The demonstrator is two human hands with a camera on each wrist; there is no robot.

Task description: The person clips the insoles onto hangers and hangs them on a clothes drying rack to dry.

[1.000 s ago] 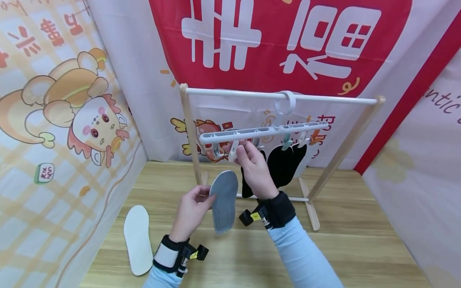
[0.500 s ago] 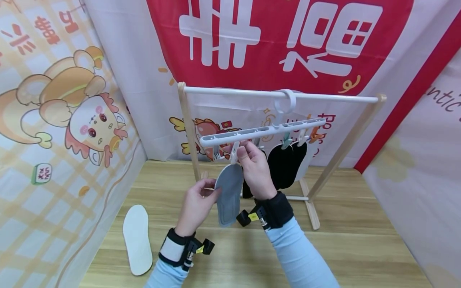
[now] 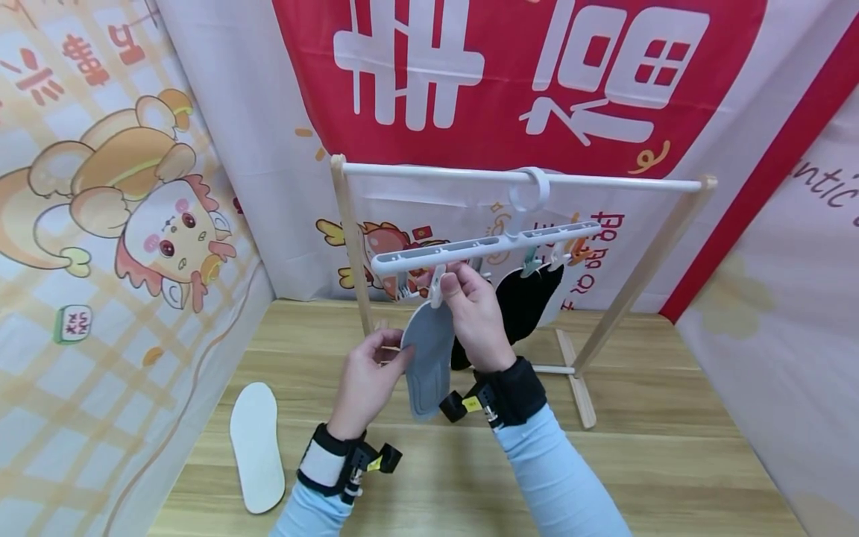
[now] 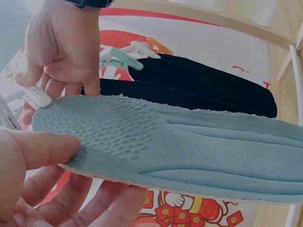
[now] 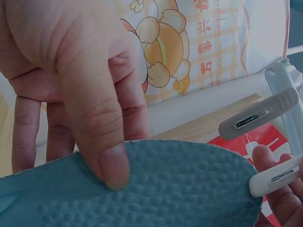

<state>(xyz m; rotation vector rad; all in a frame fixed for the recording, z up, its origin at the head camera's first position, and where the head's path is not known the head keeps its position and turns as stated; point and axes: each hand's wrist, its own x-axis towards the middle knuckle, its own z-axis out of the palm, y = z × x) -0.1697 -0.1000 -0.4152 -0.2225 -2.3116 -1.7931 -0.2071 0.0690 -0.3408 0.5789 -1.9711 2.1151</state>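
Note:
My left hand pinches the edge of a grey insole between thumb and fingers and holds it upright, dimpled end up. A white clothespin hangs from a pale blue hanger. My right hand pinches this clothespin, and its tip meets the insole's top end in the right wrist view. Whether the clothespin bites on the insole, I cannot tell. Black insoles hang behind, beside a mint clothespin and an orange clothespin.
A white insole lies on the wood-grain table at the left. The hanger's hook loops over the white bar of a wooden-legged rack. Printed cloth walls the back and sides. Another white clothespin hangs nearby.
My left hand has moved up and right, bringing the grey insole's top end to the white clothespin. My right hand has stayed there. The hanging black insoles have shifted slightly.

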